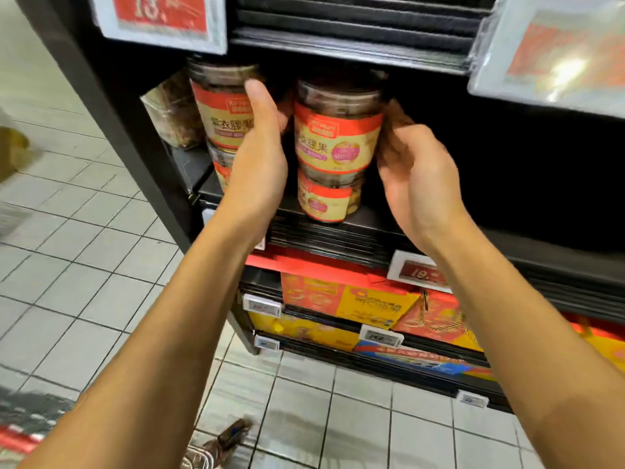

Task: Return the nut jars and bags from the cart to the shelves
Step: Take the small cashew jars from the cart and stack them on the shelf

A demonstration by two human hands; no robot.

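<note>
We have the top jar [338, 130] between our two hands. It stands upright on a lower jar [324, 201], near the front of the shelf [378, 225].

Our right hand [416, 174] is on the jar's right side, palm turned inward and fingers [395, 120] curled against the label. Our left hand [260, 154] is on the jar's left side, thumb pointing straight up. Its fingers reach into the narrow gap beside the jar, and we cannot tell whether they wrap it or only touch it.

Just left of that hand is a second stack [220, 106] of the same jars, one on another, and the thumb overlaps its upper label. Further left, a clear bag [172, 110] of nuts leans at the shelf's end, against the dark post [111, 123].

The top jar's lid is close under the shelf above [351, 32], so there is little room overhead. To the jar's right the shelf runs on dark and open behind our right hand. The lower jar sits just behind the ribbed front edge, which carries a price tag [417, 270] below our right wrist. Under that are red and yellow boxes [372, 302], then the tiled floor [84, 248].
</note>
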